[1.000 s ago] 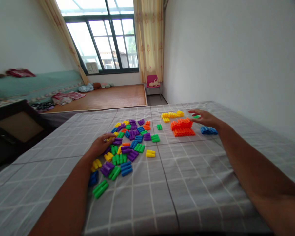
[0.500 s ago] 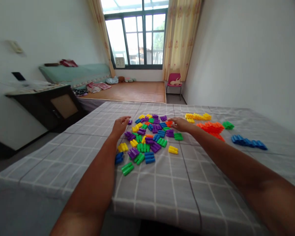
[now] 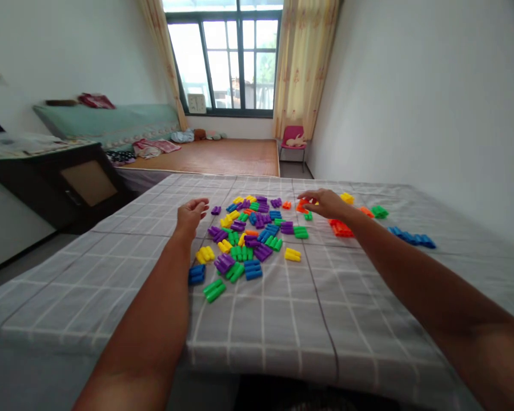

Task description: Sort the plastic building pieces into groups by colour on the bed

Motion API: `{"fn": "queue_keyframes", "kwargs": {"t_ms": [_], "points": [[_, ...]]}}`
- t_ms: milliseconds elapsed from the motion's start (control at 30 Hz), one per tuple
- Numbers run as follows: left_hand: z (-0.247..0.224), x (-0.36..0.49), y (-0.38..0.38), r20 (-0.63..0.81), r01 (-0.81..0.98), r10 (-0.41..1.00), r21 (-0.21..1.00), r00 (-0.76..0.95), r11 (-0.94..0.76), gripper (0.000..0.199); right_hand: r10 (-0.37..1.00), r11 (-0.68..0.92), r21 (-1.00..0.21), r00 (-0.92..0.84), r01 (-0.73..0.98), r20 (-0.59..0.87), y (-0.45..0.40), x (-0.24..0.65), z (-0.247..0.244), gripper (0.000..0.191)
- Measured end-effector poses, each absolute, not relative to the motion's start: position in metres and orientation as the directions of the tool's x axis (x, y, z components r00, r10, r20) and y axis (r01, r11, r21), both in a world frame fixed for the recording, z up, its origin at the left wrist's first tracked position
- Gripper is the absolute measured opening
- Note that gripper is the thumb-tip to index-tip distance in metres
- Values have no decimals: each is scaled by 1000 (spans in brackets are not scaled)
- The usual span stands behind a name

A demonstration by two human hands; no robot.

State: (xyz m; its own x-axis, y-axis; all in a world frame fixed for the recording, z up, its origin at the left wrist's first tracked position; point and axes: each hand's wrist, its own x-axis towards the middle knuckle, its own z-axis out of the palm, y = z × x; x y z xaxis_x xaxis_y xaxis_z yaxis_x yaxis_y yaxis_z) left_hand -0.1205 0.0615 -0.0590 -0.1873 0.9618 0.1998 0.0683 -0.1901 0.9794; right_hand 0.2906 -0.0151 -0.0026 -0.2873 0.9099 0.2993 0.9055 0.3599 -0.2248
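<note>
At far left a cabinet [image 3: 88, 182] stands beyond the grey cloth [image 3: 278, 319], with a mint sofa [image 3: 111, 123] behind. The left hand [image 3: 191, 214] is raised near the left edge of the pile, its fingers bent and a little apart, with no block visible in them. A small purple block [image 3: 216, 210] lies just beside its fingertips, while a blue block [image 3: 196, 274] and a yellow block [image 3: 205, 255] lie nearer the wearer, by the left forearm. The pile [image 3: 242, 253] spreads over the cloth between the hands, its blocks mixed in colour, many touching or leaning on one another; a lone yellow block [image 3: 292, 254] lies off its right side. Beyond are a mat [image 3: 231, 154] and a pink chair [image 3: 293, 137].

The right hand [image 3: 323, 201] reaches down at an orange block [image 3: 302, 205], fingers curved over it; whether they are clamped on it, I cannot tell. Handling that piece seems the step in hand, and lifting it would call for a careful pinch, as a small green block [image 3: 309, 216] sits close by. The right forearm partly hides the orange stack [image 3: 340, 228]. Yellow pieces [image 3: 346, 198], green pieces [image 3: 380, 212] and a blue row [image 3: 411, 237] lie farther right
</note>
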Motion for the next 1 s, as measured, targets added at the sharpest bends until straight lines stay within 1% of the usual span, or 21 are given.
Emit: {"fn": "queue_keyframes", "kwargs": {"t_ms": [133,200,233,400,567,700,867,1000], "points": [[-62,-118,61,184,100,969,981,-166,-169,32,901,291,-356,-129,888,414,-61,341,20,24],[-64,-116,62,172,128,973,980,-151,-154,31,904,242,-400,-56,884,424,-83,362,17,22],[-65,-115,62,168,145,975,978,-144,-147,31,905,229,-400,-42,887,424,-92,370,12,21],[-71,-112,64,167,220,981,965,-103,-141,37,876,260,-271,-109,927,469,-114,385,-29,10],[-71,-113,62,180,264,981,952,-75,-154,39,874,229,-260,-80,938,479,-106,382,-58,14],[-68,-112,60,186,277,981,947,-52,-165,39,880,212,-232,-82,949,467,-103,381,-66,19],[-67,-110,59,171,263,985,952,-32,-157,39,887,252,-153,-165,956,432,-112,385,-66,30],[-67,-108,57,169,255,985,954,-20,-158,38,890,179,-92,-121,980,440,-120,386,-58,34]]}}
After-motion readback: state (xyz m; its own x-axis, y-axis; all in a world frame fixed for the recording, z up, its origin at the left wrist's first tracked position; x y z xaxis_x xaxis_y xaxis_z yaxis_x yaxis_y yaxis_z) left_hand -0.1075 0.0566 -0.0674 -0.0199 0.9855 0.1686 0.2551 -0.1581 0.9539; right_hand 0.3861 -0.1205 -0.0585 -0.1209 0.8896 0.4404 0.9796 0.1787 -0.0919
